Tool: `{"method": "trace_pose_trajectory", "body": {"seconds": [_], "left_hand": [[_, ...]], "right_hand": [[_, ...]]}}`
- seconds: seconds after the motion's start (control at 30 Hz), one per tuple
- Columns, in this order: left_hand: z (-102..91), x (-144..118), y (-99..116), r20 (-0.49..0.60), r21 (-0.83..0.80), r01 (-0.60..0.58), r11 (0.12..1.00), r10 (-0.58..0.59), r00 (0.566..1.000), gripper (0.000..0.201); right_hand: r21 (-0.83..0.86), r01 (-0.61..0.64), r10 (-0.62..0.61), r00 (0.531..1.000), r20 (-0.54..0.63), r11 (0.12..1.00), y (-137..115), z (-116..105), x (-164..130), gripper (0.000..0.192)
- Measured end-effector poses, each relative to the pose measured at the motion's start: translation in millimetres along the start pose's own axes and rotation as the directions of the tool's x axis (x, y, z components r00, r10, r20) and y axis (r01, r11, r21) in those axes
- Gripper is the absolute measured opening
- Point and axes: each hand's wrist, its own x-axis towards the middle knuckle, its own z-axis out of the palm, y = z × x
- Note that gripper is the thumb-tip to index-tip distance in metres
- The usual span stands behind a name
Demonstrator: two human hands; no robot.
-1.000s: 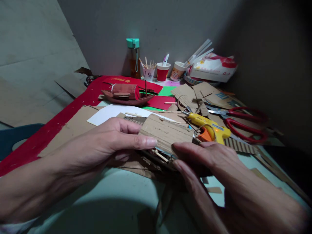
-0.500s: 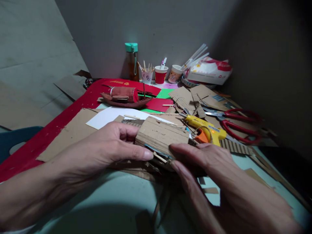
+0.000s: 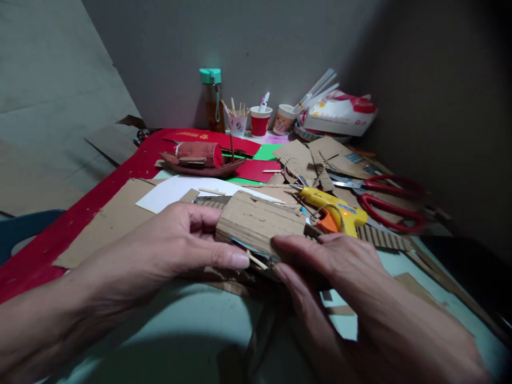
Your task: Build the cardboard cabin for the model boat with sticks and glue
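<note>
Both my hands hold a small cardboard model piece (image 3: 260, 221) just above the table, its corrugated top curved like a roof, with thin wooden sticks poking out underneath. My left hand (image 3: 168, 250) grips its left end, thumb along the near edge. On the right end my right hand (image 3: 352, 288) pinches it with fingertips on the near side. A yellow and orange glue gun (image 3: 332, 210) lies right behind the piece.
Red-handled scissors (image 3: 384, 200) lie at the right among cardboard scraps (image 3: 316, 154). A red-brown model boat (image 3: 200, 160) sits on red and green paper. A bottle (image 3: 210, 101), paper cups (image 3: 260, 120) with sticks and a bag (image 3: 340, 112) stand by the wall. White paper (image 3: 176, 191) lies on cardboard.
The cardboard piece has tilted and shifted slightly left in my hands; my left thumb slid down from its top face to the near lower edge.
</note>
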Motion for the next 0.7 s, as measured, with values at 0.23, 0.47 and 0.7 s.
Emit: {"method": "trace_pose_trajectory", "body": {"seconds": [0.23, 0.47, 0.7], "left_hand": [[0.2, -1, -3, -0.013, 0.008, -0.025, 1.000, 0.025, 1.000, 0.038], [-4.2, -1, -7, -0.148, 0.193, -0.059, 0.979, 0.089, 0.985, 0.027], [1.8, 0, -6, -0.096, 0.084, -0.018, 0.996, 0.026, 0.995, 0.038]], "right_hand": [[-0.075, 0.003, 0.002, 0.998, 0.062, 0.997, -2, -3, -2, 0.018], [-0.041, 0.002, 0.000, 0.999, 0.048, 0.999, -2, -4, -1, 0.014], [-0.067, 0.017, -0.008, 0.992, 0.129, 0.998, -1, -11, 1, 0.015]]}}
